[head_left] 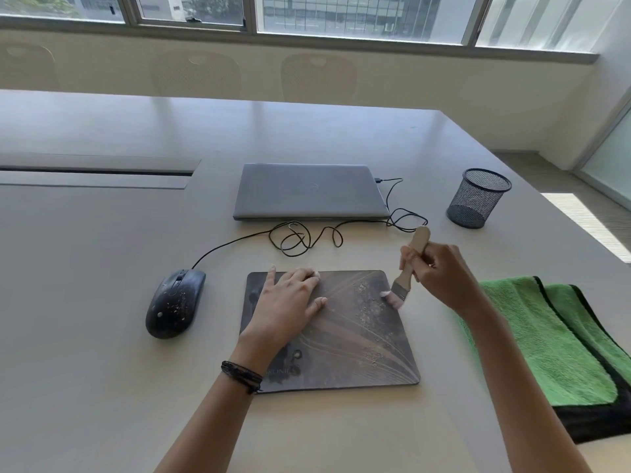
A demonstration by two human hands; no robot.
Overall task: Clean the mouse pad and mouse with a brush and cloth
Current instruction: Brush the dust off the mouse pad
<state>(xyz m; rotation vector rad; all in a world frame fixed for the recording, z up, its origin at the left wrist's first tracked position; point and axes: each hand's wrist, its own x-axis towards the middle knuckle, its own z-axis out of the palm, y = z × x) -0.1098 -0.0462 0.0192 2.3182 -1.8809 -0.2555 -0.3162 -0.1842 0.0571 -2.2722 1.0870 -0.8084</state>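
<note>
Right grip brushes mouse pad; cable, mesh cup behind.

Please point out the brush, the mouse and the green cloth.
brush [406,272]: head view, on its wooden handle.
mouse [174,303]: head view, on its dusty back.
green cloth [546,339]: head view, on the folded top.

**Positions on the table**

The mouse pad lies on the table in front of the person. The mouse is to its left, just beside it. The laptop lies behind the pad, and the cable lies between them. The cloth is to the right of the pad. The mesh cup stands behind the cloth, right of the laptop.
</note>
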